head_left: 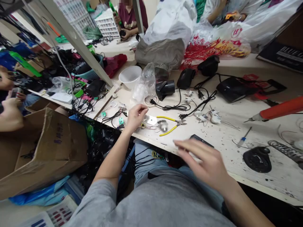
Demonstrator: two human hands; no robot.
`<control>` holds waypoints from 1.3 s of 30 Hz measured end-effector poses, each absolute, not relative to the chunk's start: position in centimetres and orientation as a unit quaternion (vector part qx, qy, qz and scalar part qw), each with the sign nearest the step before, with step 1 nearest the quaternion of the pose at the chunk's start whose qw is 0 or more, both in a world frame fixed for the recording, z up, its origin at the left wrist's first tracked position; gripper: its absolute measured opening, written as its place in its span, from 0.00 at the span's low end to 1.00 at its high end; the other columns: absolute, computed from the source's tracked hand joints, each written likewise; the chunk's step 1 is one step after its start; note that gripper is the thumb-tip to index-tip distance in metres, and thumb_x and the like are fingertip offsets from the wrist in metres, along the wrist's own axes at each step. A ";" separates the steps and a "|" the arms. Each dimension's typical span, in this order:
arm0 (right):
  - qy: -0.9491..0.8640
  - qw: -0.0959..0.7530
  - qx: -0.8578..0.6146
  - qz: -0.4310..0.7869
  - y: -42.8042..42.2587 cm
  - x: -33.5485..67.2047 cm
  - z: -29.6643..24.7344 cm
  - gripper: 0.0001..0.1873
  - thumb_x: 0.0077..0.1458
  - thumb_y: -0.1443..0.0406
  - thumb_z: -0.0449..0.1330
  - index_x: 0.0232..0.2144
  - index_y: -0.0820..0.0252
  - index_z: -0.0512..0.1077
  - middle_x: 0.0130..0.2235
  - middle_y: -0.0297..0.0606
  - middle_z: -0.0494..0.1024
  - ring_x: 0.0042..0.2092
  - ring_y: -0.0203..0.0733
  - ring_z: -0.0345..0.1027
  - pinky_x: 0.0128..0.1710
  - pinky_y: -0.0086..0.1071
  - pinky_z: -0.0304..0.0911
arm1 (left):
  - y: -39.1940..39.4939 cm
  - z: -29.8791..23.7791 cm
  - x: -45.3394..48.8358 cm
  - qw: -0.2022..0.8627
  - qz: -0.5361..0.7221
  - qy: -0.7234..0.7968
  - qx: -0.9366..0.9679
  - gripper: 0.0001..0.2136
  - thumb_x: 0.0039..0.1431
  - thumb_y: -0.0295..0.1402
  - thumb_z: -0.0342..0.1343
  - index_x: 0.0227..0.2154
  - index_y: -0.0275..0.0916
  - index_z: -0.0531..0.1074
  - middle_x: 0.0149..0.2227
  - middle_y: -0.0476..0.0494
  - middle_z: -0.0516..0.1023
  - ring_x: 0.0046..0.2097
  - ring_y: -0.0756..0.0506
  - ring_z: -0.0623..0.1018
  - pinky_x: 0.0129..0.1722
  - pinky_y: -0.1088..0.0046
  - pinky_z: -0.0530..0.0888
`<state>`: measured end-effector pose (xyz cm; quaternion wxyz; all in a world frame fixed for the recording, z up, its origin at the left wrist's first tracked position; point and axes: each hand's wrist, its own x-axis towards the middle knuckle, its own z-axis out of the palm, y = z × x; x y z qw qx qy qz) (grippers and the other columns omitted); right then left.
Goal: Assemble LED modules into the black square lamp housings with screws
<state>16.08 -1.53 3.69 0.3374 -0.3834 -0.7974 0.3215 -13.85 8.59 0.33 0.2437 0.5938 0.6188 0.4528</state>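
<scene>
My left hand (136,116) rests on the white workbench (227,138) with its fingers curled over small wired parts; what they grip is hidden. Just right of it lie a round metal disc (151,120), a small bulb-like part (163,125) and yellow-handled pliers (171,123). My right hand (204,160) hovers at the bench's near edge, fingers stretched out and slightly blurred, holding nothing. A flat black device (201,141) lies just behind its fingers.
A white bowl (129,76), a clear plastic bag (145,84), black adapters with cables (187,78), an orange-handled soldering iron (279,109), a small screwdriver (243,138) and a black stand (257,159) crowd the bench. A cardboard box (44,148) stands left. Other people sit around.
</scene>
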 end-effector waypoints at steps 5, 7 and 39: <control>-0.823 0.290 -0.431 0.229 4.2 13.0 -1.6 0.17 0.67 0.64 0.50 0.44 0.57 0.79 0.39 0.44 0.80 0.41 0.47 0.77 0.43 0.43 0.76 | 4.5 -0.5 -16.8 0.126 0.384 0.696 0.594 0.09 0.61 0.37 0.56 0.29 0.39 0.74 0.30 0.47 0.78 0.34 0.47 0.76 0.37 0.71 0.74; -0.843 0.259 -0.408 0.238 4.8 12.2 -1.6 0.16 0.66 0.64 0.53 0.51 0.56 0.76 0.46 0.45 0.78 0.46 0.49 0.75 0.47 0.45 0.75 | 2.6 -0.6 -18.3 0.132 0.338 0.686 0.631 0.08 0.63 0.35 0.54 0.34 0.39 0.76 0.34 0.45 0.80 0.38 0.45 0.77 0.40 0.69 0.74; -0.816 0.283 -0.406 0.299 4.1 12.8 -1.2 0.23 0.55 0.63 0.63 0.54 0.53 0.69 0.51 0.45 0.73 0.54 0.54 0.70 0.55 0.50 0.69 | 1.1 1.6 -13.3 0.269 0.303 0.591 0.698 0.11 0.53 0.35 0.64 0.38 0.40 0.72 0.32 0.49 0.77 0.32 0.49 0.75 0.34 0.73 0.73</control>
